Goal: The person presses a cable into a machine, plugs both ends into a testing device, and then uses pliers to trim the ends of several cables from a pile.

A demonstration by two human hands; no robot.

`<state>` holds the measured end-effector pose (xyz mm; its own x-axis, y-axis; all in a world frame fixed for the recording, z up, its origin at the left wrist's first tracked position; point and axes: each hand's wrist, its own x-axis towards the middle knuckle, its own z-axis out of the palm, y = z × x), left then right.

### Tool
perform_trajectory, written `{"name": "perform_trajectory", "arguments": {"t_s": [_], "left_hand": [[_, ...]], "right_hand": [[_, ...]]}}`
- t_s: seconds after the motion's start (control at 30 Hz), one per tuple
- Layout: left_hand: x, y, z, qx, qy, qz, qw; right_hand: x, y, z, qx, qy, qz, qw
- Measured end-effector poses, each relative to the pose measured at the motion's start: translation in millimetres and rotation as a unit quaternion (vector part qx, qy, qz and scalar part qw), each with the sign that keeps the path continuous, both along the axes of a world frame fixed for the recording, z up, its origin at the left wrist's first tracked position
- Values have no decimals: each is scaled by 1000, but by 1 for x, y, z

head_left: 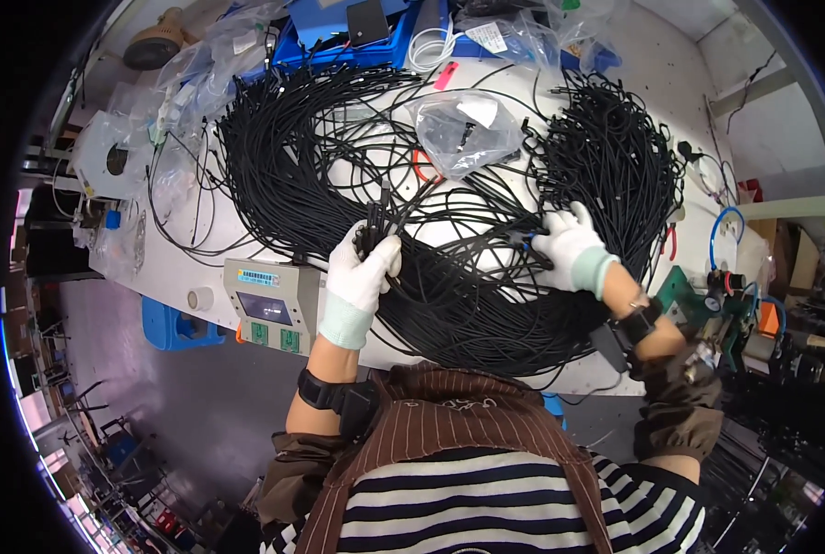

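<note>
My left hand [361, 270], in a white glove with a pale green cuff, is closed round a bunch of black cables [376, 222]. Their connector ends stick up above the fingers. My right hand [571, 251], gloved the same way, is at the right-hand part of the cables, its thumb and index finger closed round black strands while the other fingers spread apart. A small blue piece [527, 238] shows beside its fingertips. Between and below the hands a thick pile of black cables [486, 323] curves across the white table [191, 217]. The gripped strands are partly hidden by the gloves.
A grey box with a screen [269, 305] stands left of my left hand. Beyond the hands lie a clear plastic bag [468, 138] and red-handled pliers [422, 166]. Blue bins [320, 51] line the back. An air gauge [714, 301] sits at the right.
</note>
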<state>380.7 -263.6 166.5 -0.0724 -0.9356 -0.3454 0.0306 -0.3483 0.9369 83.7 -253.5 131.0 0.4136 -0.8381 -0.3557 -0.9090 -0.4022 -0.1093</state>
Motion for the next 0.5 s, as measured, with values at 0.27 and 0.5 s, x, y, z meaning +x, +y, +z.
{"name": "perform_trajectory", "arguments": {"t_s": [0.27,0.5], "left_hand": [[-20,-24,5,-24,5,11,1000],[-40,-34,12,-26,5,-26,999]], "right_hand": [[2,24,71,76,-402,-192,892],[58,10,32,37,-515,-149,843]]}}
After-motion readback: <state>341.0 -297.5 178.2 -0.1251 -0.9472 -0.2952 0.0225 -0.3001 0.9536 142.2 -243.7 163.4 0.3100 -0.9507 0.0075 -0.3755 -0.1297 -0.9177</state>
